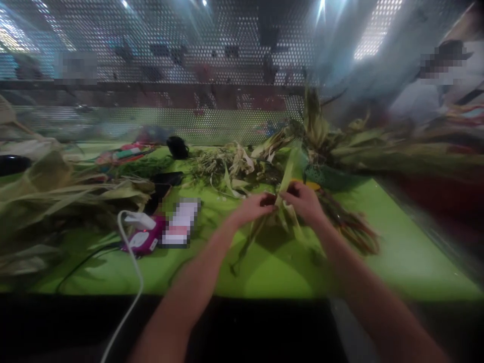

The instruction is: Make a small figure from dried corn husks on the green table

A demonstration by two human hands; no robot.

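Note:
My left hand (254, 207) and my right hand (303, 202) meet over the middle of the green table. Between them is a pale green corn husk (290, 169), its long blade standing up and leaning away from me. Both hands have their fingers curled in and pinched on it close together. Narrow husk ends (247, 245) hang below my hands toward the table. Motion blur and the fingers themselves hide the exact grip points.
A heap of dry husks (242, 161) lies behind my hands, and a larger pile (75, 191) at left. A purple power adapter (141, 237) with a white cable (138, 275) sits beside a phone (181, 222). Reddish strands (355, 227) lie at right. A person stands far right.

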